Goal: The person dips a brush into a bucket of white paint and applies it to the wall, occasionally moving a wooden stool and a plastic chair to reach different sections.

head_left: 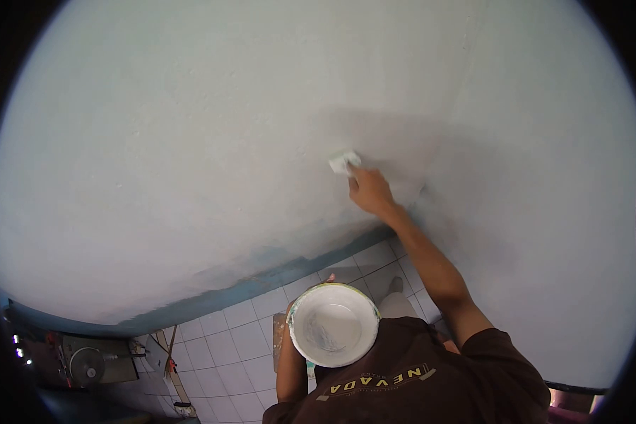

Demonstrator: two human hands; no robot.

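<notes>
My right hand (369,189) is closed on a small whitish scraper (344,162) and holds it against the pale wall (212,127). Below, a round white bowl (333,325) with whitish residue inside sits in front of my chest. My left hand (330,279) supports the bowl from beneath; only a fingertip shows past the far rim, and the rest is hidden by the bowl. A blue band (261,267) runs along the bottom of the wall.
White floor tiles (222,346) lie below the wall. At the lower left are a fan (87,365) and a long stick (170,350). A second wall (544,212) meets the first at a corner on the right.
</notes>
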